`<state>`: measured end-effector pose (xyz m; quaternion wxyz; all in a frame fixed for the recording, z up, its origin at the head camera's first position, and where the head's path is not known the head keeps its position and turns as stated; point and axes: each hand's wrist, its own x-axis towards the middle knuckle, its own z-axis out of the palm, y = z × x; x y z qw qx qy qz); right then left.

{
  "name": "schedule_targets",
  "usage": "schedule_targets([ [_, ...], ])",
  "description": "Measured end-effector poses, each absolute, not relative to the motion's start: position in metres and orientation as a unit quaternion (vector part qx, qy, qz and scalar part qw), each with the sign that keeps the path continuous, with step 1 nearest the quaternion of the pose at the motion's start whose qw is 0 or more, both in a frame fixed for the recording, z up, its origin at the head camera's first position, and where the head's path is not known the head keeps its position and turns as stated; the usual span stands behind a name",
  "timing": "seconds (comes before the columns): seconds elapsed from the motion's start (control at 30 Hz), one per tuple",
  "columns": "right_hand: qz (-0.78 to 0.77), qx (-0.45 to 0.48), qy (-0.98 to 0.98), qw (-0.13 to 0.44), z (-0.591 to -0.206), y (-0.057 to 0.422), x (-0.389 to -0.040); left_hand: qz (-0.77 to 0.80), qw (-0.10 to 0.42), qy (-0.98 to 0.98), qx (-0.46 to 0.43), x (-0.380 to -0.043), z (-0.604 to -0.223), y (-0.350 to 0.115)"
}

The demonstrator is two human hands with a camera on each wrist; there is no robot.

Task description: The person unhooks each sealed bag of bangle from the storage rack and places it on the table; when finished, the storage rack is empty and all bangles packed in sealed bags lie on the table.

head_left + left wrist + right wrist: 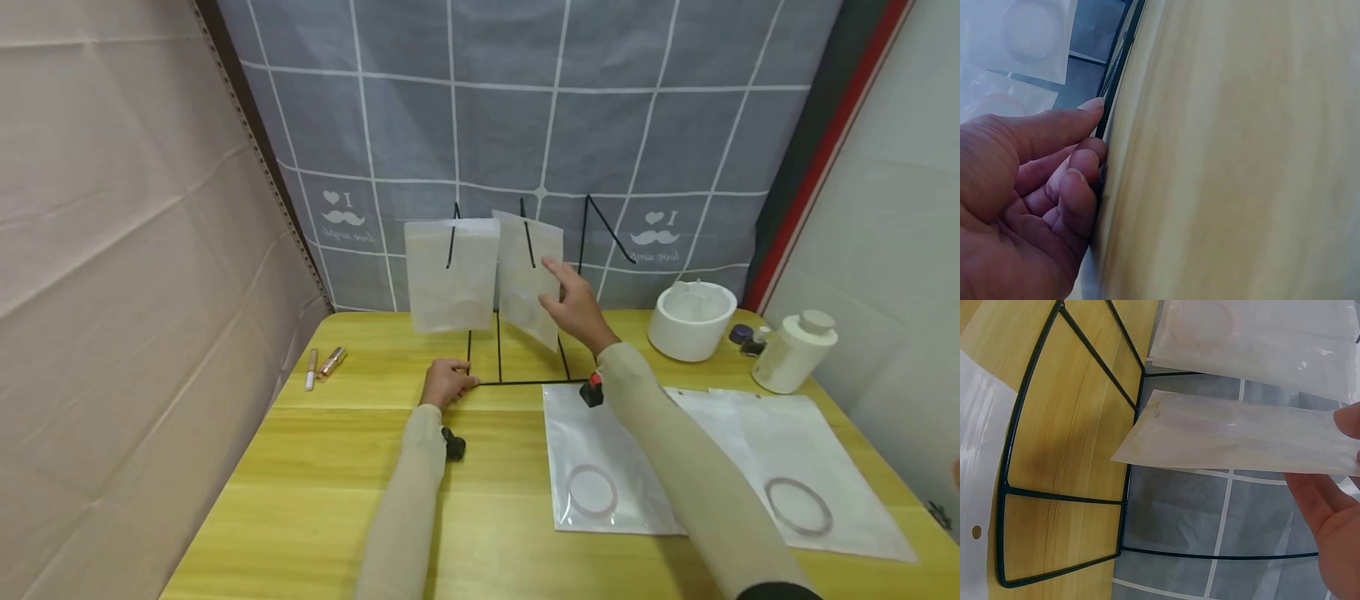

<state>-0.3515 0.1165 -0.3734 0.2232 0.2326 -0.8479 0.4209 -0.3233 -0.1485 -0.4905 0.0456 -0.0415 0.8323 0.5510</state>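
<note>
A black wire rack (525, 383) with several upright hooks stands at the back of the table. My left hand (444, 382) pinches the front left corner of its base; in the left wrist view thumb and curled fingers meet at the black wire. One white translucent bag (452, 279) hangs on the left hook. A second white bag (517, 275) hangs turned at an angle on the middle hook. My right hand (577, 310) holds this second bag by its right edge, thumb and fingers on either side in the right wrist view. The right hook (611, 229) is bare.
Flat white bags (622, 500), with rings showing through, lie at the table's right front. A white round container (690, 325), a small dark bottle (754, 342) and a cream bottle (795, 352) stand at the back right. Two small tubes (331, 364) lie at the left.
</note>
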Motion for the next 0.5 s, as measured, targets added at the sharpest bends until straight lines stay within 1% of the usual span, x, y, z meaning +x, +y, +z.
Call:
schedule_targets([
  [0.5,0.382,0.263,-0.848,0.257,-0.385,0.125,-0.324,0.557,0.051,0.828,-0.039,-0.323,-0.490,-0.150],
])
